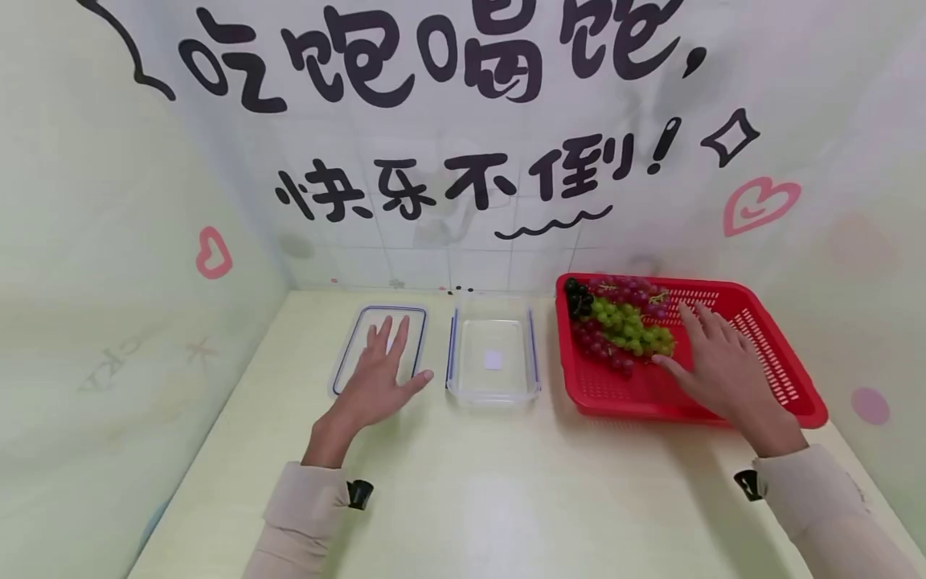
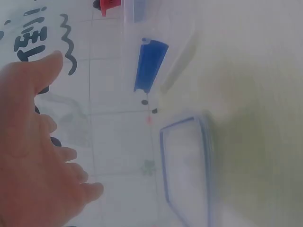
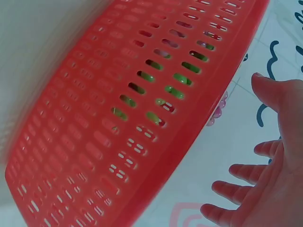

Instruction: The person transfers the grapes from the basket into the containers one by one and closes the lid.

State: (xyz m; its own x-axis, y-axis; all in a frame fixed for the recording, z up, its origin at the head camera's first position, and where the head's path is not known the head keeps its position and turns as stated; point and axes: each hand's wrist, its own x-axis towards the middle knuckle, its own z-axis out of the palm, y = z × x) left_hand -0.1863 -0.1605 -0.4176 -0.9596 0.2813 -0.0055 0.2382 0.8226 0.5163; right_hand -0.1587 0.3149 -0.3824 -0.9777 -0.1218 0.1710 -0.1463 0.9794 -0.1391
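Observation:
My left hand [image 1: 378,384] hovers with spread fingers over a flat clear lid [image 1: 349,359] edged in blue, holding nothing. To the lid's right stands a clear rectangular food container [image 1: 493,386] with blue side clips and a small pale square on its bottom. My right hand [image 1: 723,371], fingers also spread, is over the right part of a red plastic basket [image 1: 694,408]. Bunches of green grapes [image 1: 624,326], red grapes [image 1: 599,344] and black grapes [image 1: 578,299] lie in the basket's left part, left of the right fingertips. In the right wrist view, green grapes show through the basket's slots.
Everything stands on a pale yellow table [image 1: 470,490]. A white wall covering [image 1: 448,265] with black lettering rises behind the lid, container and basket. Further coverings close off the left and right sides. The basket stands close to the table's right edge.

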